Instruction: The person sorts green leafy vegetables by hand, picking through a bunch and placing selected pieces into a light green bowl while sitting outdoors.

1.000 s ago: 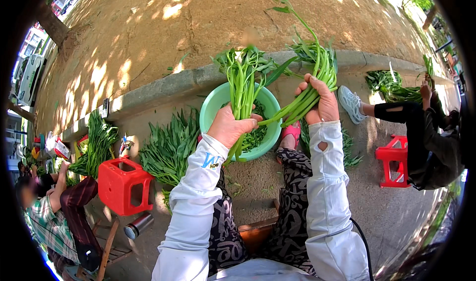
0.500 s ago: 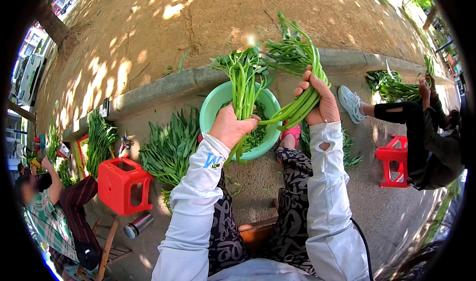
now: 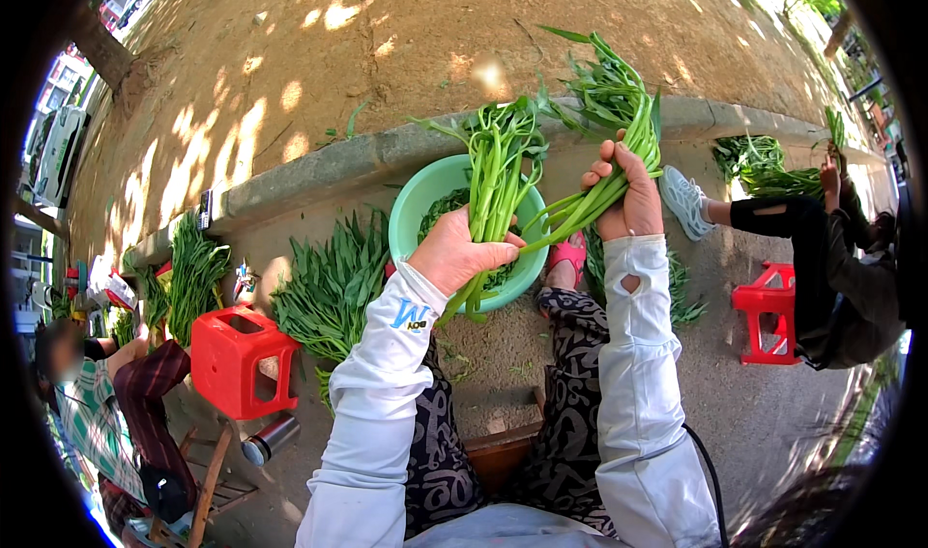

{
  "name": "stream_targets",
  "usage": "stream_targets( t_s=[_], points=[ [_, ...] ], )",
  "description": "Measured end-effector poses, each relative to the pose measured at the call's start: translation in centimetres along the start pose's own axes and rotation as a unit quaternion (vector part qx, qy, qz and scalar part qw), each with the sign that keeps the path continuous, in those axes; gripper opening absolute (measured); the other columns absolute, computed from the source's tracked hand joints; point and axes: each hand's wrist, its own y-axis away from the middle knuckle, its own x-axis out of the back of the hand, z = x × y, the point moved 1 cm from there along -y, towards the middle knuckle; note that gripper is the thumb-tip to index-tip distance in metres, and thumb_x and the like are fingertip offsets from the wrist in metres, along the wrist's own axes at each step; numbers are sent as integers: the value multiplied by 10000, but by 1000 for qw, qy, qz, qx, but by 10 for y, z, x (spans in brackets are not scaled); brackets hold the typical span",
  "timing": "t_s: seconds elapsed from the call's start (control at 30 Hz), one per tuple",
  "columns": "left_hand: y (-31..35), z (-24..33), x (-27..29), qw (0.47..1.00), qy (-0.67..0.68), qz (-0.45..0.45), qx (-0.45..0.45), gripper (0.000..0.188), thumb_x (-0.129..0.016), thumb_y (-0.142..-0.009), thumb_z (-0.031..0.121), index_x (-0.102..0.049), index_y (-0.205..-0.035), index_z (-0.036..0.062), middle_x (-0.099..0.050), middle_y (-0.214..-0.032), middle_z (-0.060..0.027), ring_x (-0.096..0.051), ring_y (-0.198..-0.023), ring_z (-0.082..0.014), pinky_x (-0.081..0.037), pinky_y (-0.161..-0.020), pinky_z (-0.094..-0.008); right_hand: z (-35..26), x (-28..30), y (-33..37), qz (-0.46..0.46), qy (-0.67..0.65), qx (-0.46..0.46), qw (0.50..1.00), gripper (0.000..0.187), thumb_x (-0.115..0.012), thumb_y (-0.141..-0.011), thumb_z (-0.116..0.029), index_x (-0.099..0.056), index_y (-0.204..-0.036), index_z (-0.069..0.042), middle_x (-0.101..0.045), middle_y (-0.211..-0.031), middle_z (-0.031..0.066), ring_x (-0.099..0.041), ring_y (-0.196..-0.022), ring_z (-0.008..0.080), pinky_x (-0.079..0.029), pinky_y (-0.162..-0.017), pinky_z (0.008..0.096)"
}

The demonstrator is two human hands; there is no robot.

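My left hand is closed round a bunch of water spinach, its leafy tops pointing away from me and its stem ends sticking out below the thumb. A second bunch of water spinach is gripped in my right hand, leaves up and stems slanting down toward the left hand. The stem ends of this bunch come close to my left thumb and fingertips; whether they touch I cannot tell. Beneath both hands stands a light green basin with cut greens inside, partly hidden by the left bunch.
A heap of greens lies left of the basin, beside a red stool and a steel flask. Behind runs a concrete kerb. One person sits at left; another at right near a red stool.
My right hand's bunch has turned more upright and shifted slightly right. The left bunch has tilted a little to the right. The person at left has lowered an arm.
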Motion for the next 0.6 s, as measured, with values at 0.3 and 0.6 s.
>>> stream_targets(
  t_s=[0.3,0.6],
  points=[
    [-8,-8,1,996,-19,81,26,330,-602,-727,37,-523,-1042,-20,-574,-847,-71,-549,-702,-136,-457,-642,-271,2,-2,2,-3,33,1,999,210,-534,-854,-81,-461,-1051,-79,-579,-796,61,-537,-609,142,-482,-557,311],
    [-10,-8,4,972,89,216,28,308,-607,-709,24,-514,-998,-29,-545,-751,-73,-550,-608,-163,-461,-564,-290,8,-7,5,-13,26,-4,1000,207,-530,-854,-71,-455,-1047,-70,-579,-784,66,-553,-630,152,-492,-598,338]
  ],
)
